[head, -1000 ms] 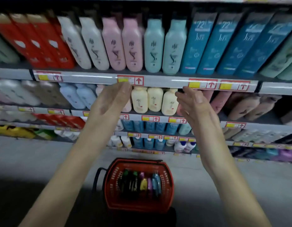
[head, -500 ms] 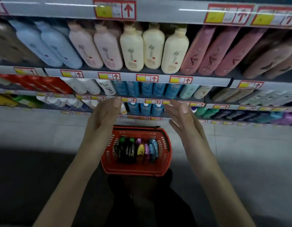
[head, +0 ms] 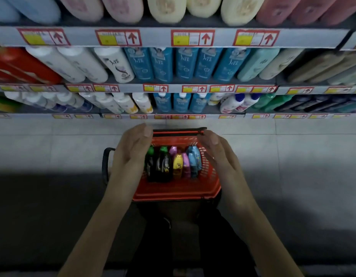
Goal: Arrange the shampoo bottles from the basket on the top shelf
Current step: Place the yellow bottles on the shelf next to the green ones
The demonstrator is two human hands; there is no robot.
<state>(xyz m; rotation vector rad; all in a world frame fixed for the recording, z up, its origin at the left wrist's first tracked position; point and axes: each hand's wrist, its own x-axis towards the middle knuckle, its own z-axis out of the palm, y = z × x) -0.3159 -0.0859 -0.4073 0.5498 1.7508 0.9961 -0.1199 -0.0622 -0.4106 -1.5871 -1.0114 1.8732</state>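
Note:
A red basket (head: 177,191) stands on the floor in front of the shelving, holding several small shampoo bottles in a row: dark ones with green caps (head: 163,164), a yellow one (head: 177,163), a pink one (head: 186,164) and a blue one (head: 194,162). My left hand (head: 131,152) hovers over the basket's left side, fingers straight, holding nothing. My right hand (head: 217,154) hovers over the right side, palm turned inward, also empty. The top shelf is out of view.
Shelves (head: 173,38) full of large bottles fill the upper half: cream and pink ones on the highest visible row, white and blue ones (head: 163,64) below. The basket's black handle (head: 106,164) sticks out to the left. Grey tiled floor (head: 293,156) surrounds the basket.
My view has tilted down from the upper shelves to the floor. Both hands have dropped from shelf height to just above the basket, staying empty.

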